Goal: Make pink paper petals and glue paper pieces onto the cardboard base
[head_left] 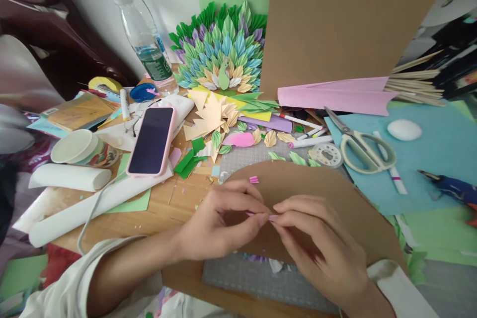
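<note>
Over a brown cardboard piece with a curved edge [335,194], my two hands meet fingertip to fingertip. My left hand [231,218] pinches a small strip of pink paper [272,218] between thumb and forefinger. My right hand [316,233] grips the strip's other end, and most of it is hidden by the fingers. Just beyond the left fingers, a tiny folded pink paper piece [254,179] lies on the cardboard. A grey cutting mat [231,278] shows beneath the cardboard's near edge.
A paper peacock [223,77] stands at the back beside a tall cardboard sheet [350,20]. Scissors [367,151], a glue gun [454,188] and a white egg-shaped object [404,129] lie at right. A phone [151,141], paper cup [84,149] and bottles [149,49] occupy the left.
</note>
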`<move>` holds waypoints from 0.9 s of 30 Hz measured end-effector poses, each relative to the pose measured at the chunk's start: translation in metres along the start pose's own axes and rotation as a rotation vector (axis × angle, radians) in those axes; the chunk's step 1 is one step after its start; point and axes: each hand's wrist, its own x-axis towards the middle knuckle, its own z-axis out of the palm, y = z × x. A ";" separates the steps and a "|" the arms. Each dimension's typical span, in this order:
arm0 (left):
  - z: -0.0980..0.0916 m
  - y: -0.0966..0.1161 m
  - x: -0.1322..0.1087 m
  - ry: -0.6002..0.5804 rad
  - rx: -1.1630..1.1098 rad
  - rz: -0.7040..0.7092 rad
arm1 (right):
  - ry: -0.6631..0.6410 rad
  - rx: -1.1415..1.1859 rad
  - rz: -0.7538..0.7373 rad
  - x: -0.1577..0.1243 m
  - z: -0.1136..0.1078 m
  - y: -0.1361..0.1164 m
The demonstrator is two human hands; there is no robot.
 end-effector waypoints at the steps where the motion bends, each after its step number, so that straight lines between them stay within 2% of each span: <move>1: 0.000 0.000 0.000 -0.003 0.020 0.024 | -0.002 0.035 0.032 0.000 0.001 -0.001; 6: 0.000 -0.001 -0.001 -0.011 0.080 0.152 | -0.032 0.248 0.214 -0.001 0.003 -0.004; 9: 0.000 -0.003 -0.002 -0.005 0.091 0.216 | -0.001 0.395 0.296 0.000 0.004 -0.005; 14: 0.000 -0.005 -0.002 0.019 0.085 0.251 | 0.042 0.569 0.401 0.006 0.003 -0.010; 21: 0.001 -0.005 -0.002 0.031 0.082 0.258 | 0.028 0.641 0.407 0.005 0.005 -0.009; 27: 0.000 -0.001 0.000 0.019 0.081 0.267 | 0.008 0.525 0.343 0.003 0.003 -0.007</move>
